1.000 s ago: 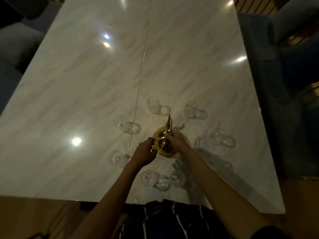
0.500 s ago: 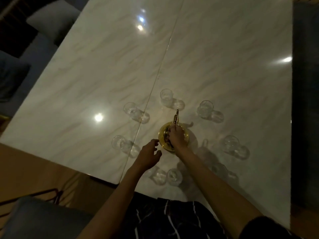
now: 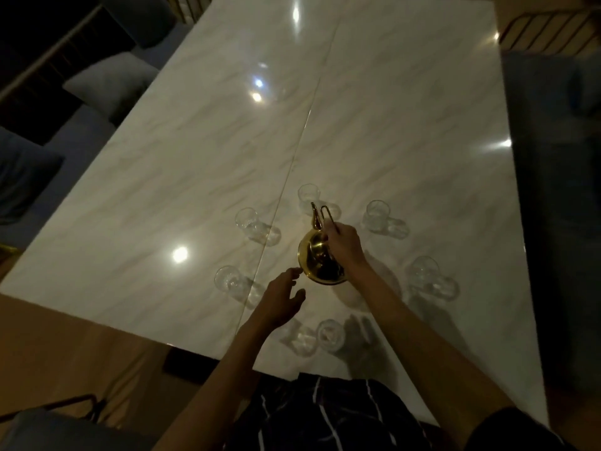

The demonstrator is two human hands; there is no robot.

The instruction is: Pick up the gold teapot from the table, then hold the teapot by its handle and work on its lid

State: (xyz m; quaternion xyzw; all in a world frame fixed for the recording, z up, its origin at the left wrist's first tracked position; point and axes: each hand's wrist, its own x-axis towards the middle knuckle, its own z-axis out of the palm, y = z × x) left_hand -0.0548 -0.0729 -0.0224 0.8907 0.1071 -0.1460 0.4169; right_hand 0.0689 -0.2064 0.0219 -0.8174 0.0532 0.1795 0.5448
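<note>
Polished brass teapot (image 3: 320,260); clear glass cups (image 3: 377,213); glossy marble table (image 3: 195,164).

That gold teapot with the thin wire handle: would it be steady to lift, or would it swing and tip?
The gold teapot probably swings a little, since the right hand grips only its thin wire handle. Its polished metal looks rigid and likely slippery against fingers. Its wide round body suggests it sits steadily on the glossy table, though a push might slide it towards the glass cups around it.

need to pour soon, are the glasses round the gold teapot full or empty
Empty, it seems: the glass cups around the gold teapot look clear, no coloured liquid shows, though the light is dim.
</note>
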